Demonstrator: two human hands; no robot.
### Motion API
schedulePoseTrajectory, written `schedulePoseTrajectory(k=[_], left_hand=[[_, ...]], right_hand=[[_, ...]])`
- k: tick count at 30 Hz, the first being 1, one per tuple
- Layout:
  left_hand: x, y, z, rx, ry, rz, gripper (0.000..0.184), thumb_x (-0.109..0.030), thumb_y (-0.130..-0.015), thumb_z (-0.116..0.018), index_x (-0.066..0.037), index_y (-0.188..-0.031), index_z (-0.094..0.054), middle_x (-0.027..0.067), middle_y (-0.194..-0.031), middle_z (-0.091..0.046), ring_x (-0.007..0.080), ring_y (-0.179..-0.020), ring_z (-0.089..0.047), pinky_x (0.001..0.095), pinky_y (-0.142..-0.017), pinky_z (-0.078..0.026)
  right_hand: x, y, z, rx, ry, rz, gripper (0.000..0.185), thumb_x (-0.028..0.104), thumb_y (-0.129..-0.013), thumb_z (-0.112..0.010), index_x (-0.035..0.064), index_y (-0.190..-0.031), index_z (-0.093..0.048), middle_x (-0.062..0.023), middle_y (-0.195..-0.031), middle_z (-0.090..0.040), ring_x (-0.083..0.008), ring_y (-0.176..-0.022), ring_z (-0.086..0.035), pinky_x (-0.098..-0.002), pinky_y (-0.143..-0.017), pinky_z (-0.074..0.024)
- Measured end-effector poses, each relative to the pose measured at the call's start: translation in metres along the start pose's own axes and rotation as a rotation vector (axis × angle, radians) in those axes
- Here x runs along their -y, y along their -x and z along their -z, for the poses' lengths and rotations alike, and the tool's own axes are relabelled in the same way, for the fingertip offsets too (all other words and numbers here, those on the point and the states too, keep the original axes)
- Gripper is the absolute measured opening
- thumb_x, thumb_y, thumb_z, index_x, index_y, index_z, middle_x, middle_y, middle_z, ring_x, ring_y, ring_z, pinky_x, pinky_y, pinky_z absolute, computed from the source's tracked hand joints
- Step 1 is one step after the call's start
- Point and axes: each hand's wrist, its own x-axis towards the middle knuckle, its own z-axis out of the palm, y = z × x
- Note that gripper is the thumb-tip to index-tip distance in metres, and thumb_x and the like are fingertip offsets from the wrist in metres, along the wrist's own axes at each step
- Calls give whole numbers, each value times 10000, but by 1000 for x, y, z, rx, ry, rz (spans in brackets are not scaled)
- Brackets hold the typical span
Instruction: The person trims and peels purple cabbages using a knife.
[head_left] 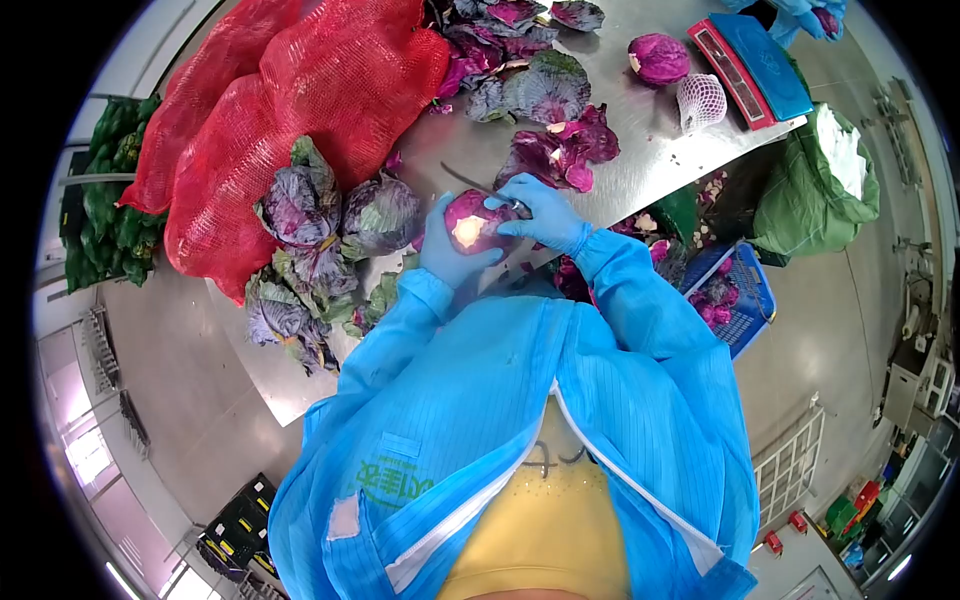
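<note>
A trimmed red cabbage [470, 222], its pale cut stem end facing up, sits in my left hand [448, 253], whose blue-gloved fingers wrap its left and lower side. My right hand [543, 213], also gloved, closes around the handle of a knife [466, 179] and rests against the cabbage's right side. The dark curved blade points up and left, beyond the cabbage. Left of my hands lie whole cabbages with outer leaves, the nearest one [381, 214] close to my left wrist. Loose purple leaves [562, 150] are spread just past the knife.
Red mesh sacks [300, 110] cover the steel table's [640, 120] left side. Toward the right are a peeled cabbage [659, 59], a netted one [701, 102] and a blue-and-red scale-like box [750, 70]. A blue crate [735, 300] and green sack [818, 190] stand below. Another person's gloved hand [795, 14] shows top right.
</note>
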Motion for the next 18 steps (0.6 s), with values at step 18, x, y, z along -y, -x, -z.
schedulePoseTrajectory(k=[18], left_hand=[[-8, -10, 2, 65, 0, 41, 1102, -345, -476, -870, 40, -1333, -293, 200, -1243, -433, 302, -1165, -466, 389, -996, -384]], right_hand=[[-10, 6, 4, 97, -4, 51, 199, 171, -779, -684, 47, -877, -563, -107, -830, -552, -275, -756, -567, -365, -675, -464]])
